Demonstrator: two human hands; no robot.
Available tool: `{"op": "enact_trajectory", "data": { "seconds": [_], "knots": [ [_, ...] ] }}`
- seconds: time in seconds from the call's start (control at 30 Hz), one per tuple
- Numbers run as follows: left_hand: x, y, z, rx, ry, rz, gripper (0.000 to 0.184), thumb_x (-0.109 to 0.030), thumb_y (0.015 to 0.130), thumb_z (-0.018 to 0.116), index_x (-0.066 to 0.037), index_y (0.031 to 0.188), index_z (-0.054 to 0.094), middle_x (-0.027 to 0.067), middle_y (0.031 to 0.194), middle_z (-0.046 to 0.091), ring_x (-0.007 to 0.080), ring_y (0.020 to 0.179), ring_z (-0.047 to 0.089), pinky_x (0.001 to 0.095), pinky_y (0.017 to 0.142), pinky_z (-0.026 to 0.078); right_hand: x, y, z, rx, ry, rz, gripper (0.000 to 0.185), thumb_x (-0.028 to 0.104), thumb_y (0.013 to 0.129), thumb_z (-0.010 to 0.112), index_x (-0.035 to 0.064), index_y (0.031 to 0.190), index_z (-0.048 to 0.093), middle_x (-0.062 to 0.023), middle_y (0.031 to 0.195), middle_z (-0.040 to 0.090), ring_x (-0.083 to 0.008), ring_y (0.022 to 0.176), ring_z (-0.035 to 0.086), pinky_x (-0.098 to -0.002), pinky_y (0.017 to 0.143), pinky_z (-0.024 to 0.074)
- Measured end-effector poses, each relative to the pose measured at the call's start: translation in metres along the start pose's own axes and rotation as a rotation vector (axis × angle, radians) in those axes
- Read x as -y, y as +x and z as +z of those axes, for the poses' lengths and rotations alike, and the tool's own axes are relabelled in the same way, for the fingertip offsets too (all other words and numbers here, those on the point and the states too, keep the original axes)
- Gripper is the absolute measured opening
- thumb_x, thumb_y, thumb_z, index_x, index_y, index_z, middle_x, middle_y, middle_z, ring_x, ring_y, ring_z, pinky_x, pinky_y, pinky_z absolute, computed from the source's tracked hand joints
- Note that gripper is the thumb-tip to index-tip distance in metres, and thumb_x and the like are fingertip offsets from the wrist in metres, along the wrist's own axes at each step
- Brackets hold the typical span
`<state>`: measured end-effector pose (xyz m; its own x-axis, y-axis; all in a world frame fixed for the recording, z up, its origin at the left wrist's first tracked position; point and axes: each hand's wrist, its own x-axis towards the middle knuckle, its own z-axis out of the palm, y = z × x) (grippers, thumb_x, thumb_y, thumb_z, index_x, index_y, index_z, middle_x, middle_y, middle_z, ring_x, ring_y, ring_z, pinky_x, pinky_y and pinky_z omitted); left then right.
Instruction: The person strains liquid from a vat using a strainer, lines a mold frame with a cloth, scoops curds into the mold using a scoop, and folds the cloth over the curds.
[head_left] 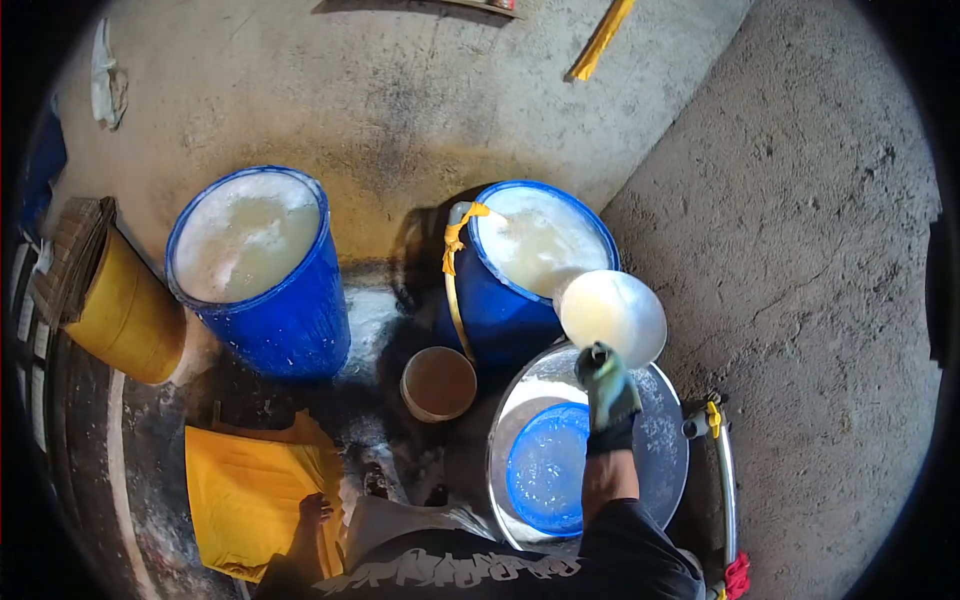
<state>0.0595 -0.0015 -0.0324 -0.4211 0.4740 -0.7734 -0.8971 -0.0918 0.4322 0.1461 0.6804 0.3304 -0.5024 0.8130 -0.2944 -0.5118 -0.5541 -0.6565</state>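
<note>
My right hand, in a worn greenish glove, is closed on the near rim of a pale round bowl. The bowl is tilted beside the front rim of a blue drum holding cloudy, foam-topped liquid. Beneath my right forearm stands a wide metal tub. Inside it is a blue basin with bubbly liquid, partly hidden by my arm. My bare left hand hangs low over a yellow sheet, its fingers loosely apart; whether it touches the sheet is unclear.
Another blue drum of foamy liquid stands left. A small bucket sits between the drums. A yellow container is at far left. A hose tied with yellow cloth hangs on the right drum. A valved pipe runs along the right wall.
</note>
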Motion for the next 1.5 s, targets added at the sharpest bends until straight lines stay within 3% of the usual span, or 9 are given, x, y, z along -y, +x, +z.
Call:
{"op": "enact_trajectory", "data": {
  "seconds": [0.03,0.2,0.3,0.37,0.53,0.67,0.87,1.17,1.5],
  "knots": [
    [-0.003,-0.011,0.002,-0.106,0.027,0.012,0.03,-0.028,0.093,0.051,-0.011,0.117,0.053,0.0124,0.099,0.063,0.0255,0.075,0.063,0.0405,0.067,0.048,-0.007,0.011,0.014,0.05,-0.689,-0.658,0.014,0.019,0.086,0.055,0.0074,0.077,0.056,-0.0068,0.064,0.053,-0.0229,0.058,0.055,-0.0306,0.051,0.0427],
    [-0.012,-0.014,-0.01,-0.122,-0.018,0.006,0.029,-0.027,0.092,0.052,-0.012,0.116,0.054,0.0095,0.091,0.064,0.0219,0.069,0.062,0.0365,0.061,0.048,0.017,0.077,0.031,0.264,-1.875,-1.033,0.016,0.016,0.084,0.053,0.009,0.07,0.052,-0.001,0.058,0.045,-0.0178,0.049,0.046,-0.0346,0.045,0.0385],
    [-0.022,-0.03,0.039,-0.402,0.327,0.084,0.027,-0.028,0.092,0.052,-0.012,0.113,0.056,0.0084,0.091,0.064,0.022,0.07,0.063,0.0351,0.06,0.048,0.014,0.101,0.008,0.007,-0.33,-0.324,0.019,0.014,0.084,0.058,0.008,0.066,0.054,-0.0068,0.052,0.05,-0.0203,0.044,0.048,-0.0324,0.043,0.036],
    [-0.029,-0.018,0.05,-0.285,0.279,0.077,0.026,-0.028,0.092,0.051,-0.012,0.112,0.057,0.008,0.091,0.064,0.0221,0.07,0.063,0.035,0.061,0.048,0.036,0.043,0.031,-0.167,-0.286,-0.271,0.016,0.017,0.087,0.057,0.0152,0.074,0.049,0.0033,0.054,0.042,-0.013,0.041,0.038,-0.0259,0.042,0.0324],
    [-0.044,0.035,0.136,-0.073,0.454,0.129,0.029,-0.034,0.09,0.056,-0.009,0.106,0.06,0.0053,0.093,0.064,0.0173,0.074,0.062,0.0306,0.064,0.05,0.044,0.001,-0.101,-0.429,-0.281,-0.396,0.022,0.014,0.081,0.061,0.0091,0.097,0.047,-0.0022,0.059,0.047,-0.014,0.045,0.047,-0.0287,0.037,0.0402],
    [-0.025,0.044,0.361,0.278,0.797,0.726,0.018,-0.018,0.092,0.059,-0.002,0.1,0.062,0.0021,0.082,0.058,0.0083,0.071,0.055,0.0239,0.061,0.046,0.008,-0.058,-0.272,-0.718,-0.468,-0.004,0.017,0.011,0.078,0.058,0.0093,0.093,0.05,-0.002,0.057,0.046,-0.0144,0.043,0.046,-0.0301,0.038,0.0417],
    [0.06,0.103,0.624,0.691,1.439,0.457,0.021,-0.02,0.092,0.059,-0.005,0.107,0.061,0.0062,0.085,0.064,0.0103,0.073,0.058,0.0251,0.067,0.047,-0.046,-0.134,-0.492,-0.989,-0.276,0.428,0.011,0.011,0.077,0.063,0.0093,0.077,0.052,-0.002,0.056,0.047,-0.0146,0.046,0.049,-0.0323,0.041,0.0414],
    [0.214,0.341,0.635,-0.139,2.169,0.589,0.048,-0.051,0.085,0.053,-0.008,0.102,0.065,0.0212,0.113,0.062,0.0321,0.104,0.061,0.0409,0.088,0.049,0.035,-0.051,-0.653,-1.313,-1.329,0.016,0.057,0.037,0.079,0.069,0.003,0.119,0.046,-0.0182,0.102,0.061,-0.0374,0.09,0.062,-0.0443,0.077,0.0492],
    [0.229,0.356,0.604,0.269,1.631,0.33,0.024,-0.011,0.084,0.05,0.0,0.103,0.06,0.0206,0.08,0.061,0.0349,0.07,0.06,0.0439,0.062,0.045,0.095,0.042,-0.711,-0.91,-1.683,0.09,0.037,0.031,0.09,0.05,0.0102,0.12,0.046,-0.023,0.098,0.062,-0.0437,0.084,0.061,-0.0516,0.07,0.0482]
  ]
}}
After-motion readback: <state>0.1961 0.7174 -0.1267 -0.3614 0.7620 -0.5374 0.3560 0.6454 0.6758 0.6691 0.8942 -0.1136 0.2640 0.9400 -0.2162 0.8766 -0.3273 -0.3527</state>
